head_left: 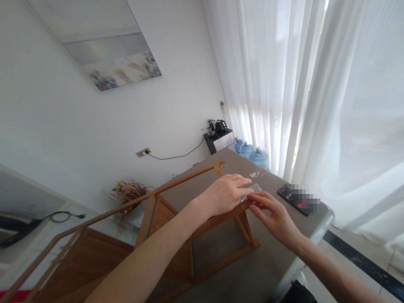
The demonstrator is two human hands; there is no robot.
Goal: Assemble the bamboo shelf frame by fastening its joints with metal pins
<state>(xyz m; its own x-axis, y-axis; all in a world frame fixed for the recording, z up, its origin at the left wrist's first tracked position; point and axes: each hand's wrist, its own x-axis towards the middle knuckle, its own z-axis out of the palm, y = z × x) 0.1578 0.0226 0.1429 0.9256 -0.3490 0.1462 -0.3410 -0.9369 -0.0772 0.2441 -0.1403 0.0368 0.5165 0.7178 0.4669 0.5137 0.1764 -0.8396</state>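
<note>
A wooden frame (176, 179) of thin brown slats lies on a grey table (271, 252). My left hand (225, 193) rests on the frame's upper right corner, fingers curled over the slat. My right hand (273, 214) is just beside it, fingertips pinched on a small clear plastic bag (254, 188) at that same corner. What the bag contains is too small to make out.
A dark phone-like object (288, 194) lies on the table near the right edge. White curtains (315, 84) hang behind. Blue water bottles (257, 156) and a small black stand with a kettle (217, 130) sit by the wall. A picture (110, 54) hangs above.
</note>
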